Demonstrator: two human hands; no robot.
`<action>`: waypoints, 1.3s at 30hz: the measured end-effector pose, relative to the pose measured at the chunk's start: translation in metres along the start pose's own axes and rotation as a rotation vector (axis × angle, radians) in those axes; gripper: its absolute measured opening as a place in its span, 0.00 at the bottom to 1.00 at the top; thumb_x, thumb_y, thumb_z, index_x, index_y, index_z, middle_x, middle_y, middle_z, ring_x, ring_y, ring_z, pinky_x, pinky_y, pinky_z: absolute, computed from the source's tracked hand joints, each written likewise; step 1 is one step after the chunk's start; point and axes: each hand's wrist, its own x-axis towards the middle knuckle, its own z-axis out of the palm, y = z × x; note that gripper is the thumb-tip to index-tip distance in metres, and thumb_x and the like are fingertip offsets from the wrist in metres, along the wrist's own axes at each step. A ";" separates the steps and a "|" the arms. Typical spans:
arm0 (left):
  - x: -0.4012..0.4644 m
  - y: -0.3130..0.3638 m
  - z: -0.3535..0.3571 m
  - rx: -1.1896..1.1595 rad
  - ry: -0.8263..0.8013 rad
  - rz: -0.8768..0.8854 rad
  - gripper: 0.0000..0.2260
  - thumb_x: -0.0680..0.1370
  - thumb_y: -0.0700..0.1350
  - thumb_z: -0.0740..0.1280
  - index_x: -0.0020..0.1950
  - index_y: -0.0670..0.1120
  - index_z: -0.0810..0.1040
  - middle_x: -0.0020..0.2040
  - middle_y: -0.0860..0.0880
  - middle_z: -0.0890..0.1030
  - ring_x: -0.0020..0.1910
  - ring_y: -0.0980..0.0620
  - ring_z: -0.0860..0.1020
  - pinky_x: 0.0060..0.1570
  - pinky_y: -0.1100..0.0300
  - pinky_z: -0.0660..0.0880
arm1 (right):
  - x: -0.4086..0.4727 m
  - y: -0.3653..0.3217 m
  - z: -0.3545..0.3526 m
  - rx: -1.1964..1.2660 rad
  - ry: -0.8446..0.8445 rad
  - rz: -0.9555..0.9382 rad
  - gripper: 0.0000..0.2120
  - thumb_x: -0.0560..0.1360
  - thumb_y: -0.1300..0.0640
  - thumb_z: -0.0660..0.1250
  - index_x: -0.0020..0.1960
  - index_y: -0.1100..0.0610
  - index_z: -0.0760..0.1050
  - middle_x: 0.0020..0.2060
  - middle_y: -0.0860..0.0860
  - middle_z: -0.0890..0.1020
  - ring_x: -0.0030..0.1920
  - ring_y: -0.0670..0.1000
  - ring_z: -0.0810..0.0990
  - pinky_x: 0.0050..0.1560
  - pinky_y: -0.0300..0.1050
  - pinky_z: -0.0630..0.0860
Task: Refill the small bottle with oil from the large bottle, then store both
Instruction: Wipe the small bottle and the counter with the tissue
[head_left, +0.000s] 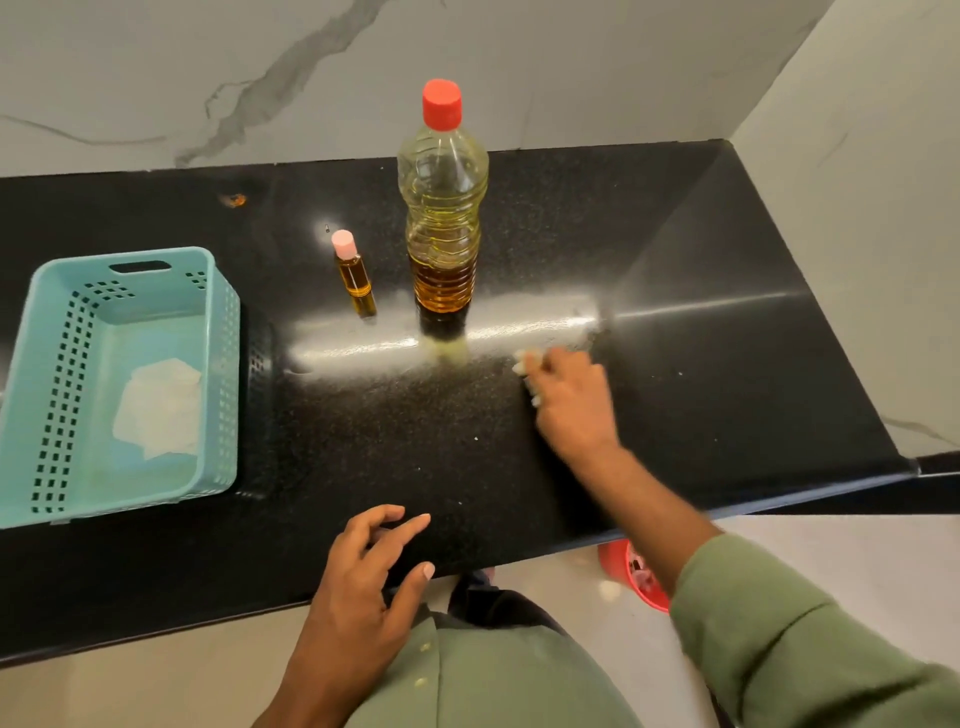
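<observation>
The large oil bottle (442, 208) with a red cap stands upright at the back middle of the black counter (363, 441), about a quarter full of amber oil. To its left stands the small bottle (355, 275) with a pink cap, filled with oil. My right hand (569, 400) lies on the counter to the front right of the large bottle, blurred, its fingers curled round a bit of white tissue (521, 359). Near the front edge of the counter my left hand (369, 566) rests with its fingers loosely spread, holding nothing.
A teal perforated basket (218, 364) sits at the left of the counter with a crumpled white tissue (158, 408) inside. Marble walls close off the back and right. A red bin (631, 574) stands on the floor below the counter's edge.
</observation>
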 end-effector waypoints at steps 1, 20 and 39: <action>0.003 0.001 0.002 0.004 -0.005 0.007 0.20 0.77 0.47 0.72 0.69 0.58 0.76 0.66 0.60 0.69 0.66 0.59 0.70 0.58 0.60 0.75 | -0.006 -0.018 0.004 0.011 0.001 -0.092 0.23 0.69 0.63 0.71 0.64 0.58 0.80 0.47 0.57 0.79 0.44 0.62 0.77 0.38 0.50 0.63; 0.002 0.003 0.000 0.060 -0.046 0.016 0.21 0.77 0.48 0.73 0.70 0.56 0.77 0.67 0.58 0.70 0.65 0.60 0.70 0.55 0.70 0.69 | 0.016 -0.103 0.011 0.048 -0.081 -0.244 0.22 0.79 0.56 0.52 0.68 0.56 0.75 0.58 0.55 0.77 0.55 0.57 0.74 0.48 0.52 0.68; -0.006 -0.001 -0.016 0.072 0.050 -0.031 0.22 0.78 0.50 0.71 0.70 0.61 0.72 0.68 0.61 0.67 0.66 0.66 0.64 0.53 0.75 0.64 | 0.072 0.009 0.006 0.008 0.090 0.299 0.15 0.82 0.61 0.60 0.67 0.59 0.75 0.57 0.57 0.76 0.55 0.60 0.73 0.51 0.52 0.67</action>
